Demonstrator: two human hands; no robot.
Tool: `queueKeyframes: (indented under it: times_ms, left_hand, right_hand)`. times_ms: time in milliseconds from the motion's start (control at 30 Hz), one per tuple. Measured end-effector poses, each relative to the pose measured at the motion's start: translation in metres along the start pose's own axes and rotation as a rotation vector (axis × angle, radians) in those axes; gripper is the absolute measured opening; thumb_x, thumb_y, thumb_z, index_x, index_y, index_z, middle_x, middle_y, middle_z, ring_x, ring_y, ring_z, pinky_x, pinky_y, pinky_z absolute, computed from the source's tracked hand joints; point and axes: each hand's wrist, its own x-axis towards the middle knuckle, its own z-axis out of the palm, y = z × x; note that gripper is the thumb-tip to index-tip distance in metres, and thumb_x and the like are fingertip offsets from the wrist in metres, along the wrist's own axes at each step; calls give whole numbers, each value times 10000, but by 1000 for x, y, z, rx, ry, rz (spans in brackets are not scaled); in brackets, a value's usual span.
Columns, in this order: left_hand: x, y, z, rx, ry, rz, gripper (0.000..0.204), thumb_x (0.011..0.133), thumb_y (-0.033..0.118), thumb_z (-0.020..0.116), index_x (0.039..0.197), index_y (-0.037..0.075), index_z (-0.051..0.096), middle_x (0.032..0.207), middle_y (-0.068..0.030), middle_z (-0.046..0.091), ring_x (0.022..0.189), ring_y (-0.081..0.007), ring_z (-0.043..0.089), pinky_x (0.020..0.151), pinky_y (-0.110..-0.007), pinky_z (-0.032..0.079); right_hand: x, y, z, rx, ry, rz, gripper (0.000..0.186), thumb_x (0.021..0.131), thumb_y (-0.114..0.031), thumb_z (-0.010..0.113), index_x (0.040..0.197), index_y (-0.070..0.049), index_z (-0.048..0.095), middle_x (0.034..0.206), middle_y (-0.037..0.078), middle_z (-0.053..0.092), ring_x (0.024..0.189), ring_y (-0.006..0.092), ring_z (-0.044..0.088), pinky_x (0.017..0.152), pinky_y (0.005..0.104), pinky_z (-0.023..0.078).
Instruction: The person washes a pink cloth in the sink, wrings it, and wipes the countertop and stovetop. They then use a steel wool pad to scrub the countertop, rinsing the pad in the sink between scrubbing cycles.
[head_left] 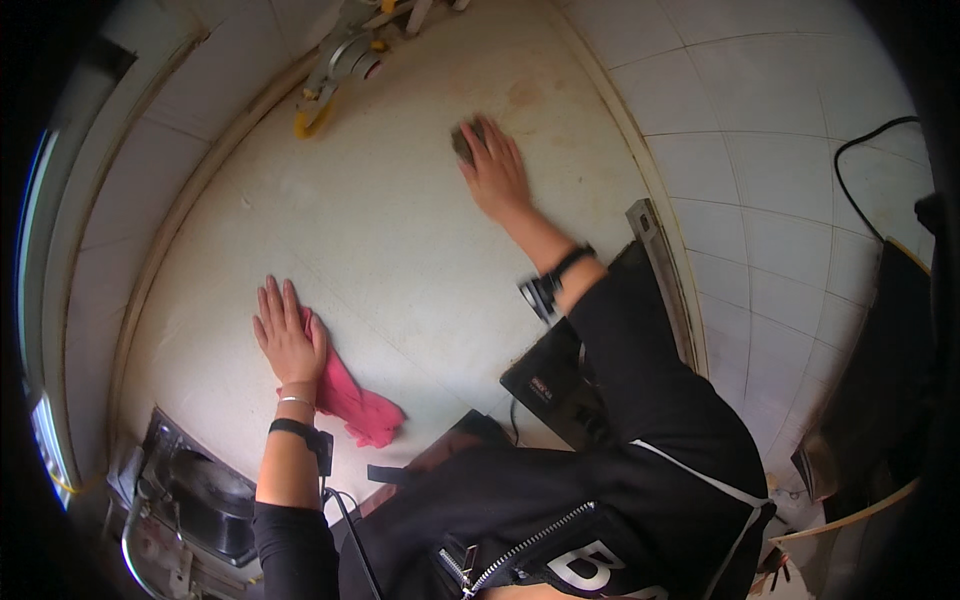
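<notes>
Pink cloth [365, 412]: partly under your left hand [290, 342], trailing toward you on the pale countertop [400, 250] | left grip: released, palm down, fingers extended | grey-green pad [461, 147]: under the fingers of your right hand [497, 178], farther out | right grip: fingers laid over pad; cannot tell whether they clasp it

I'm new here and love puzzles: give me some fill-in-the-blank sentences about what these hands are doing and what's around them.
1. The cloth at the left hand is ____ in colour.
2. The right hand, on a small dark pad, reaches ____ from the body than the other.
3. The wall at the picture's right has pale ____.

Missing words: pink; farther; tiles.
</notes>
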Motion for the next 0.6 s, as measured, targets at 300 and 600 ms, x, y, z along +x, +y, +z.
queueKeyframes:
  times_ms: [300,600]
  left_hand:
    - [-2,0,2,20,3,3,702,879,290,509,1530,133,297,1618,-106,202,1492,-312,179,1172,-529,140]
    - [-2,0,3,30,-14,18,704,878,290,491,1527,107,293,1614,-125,207,1494,-320,167,1172,-528,132]
  right_hand:
    - [26,79,-2,23,55,545,503,929,-222,582,1372,-22,454,1434,239,419,1297,397,426,1051,490,379]
    - [-17,130,-47,-115,128,707,497,896,-185,618,1330,8,471,1334,250,479,1196,399,499,986,482,436]
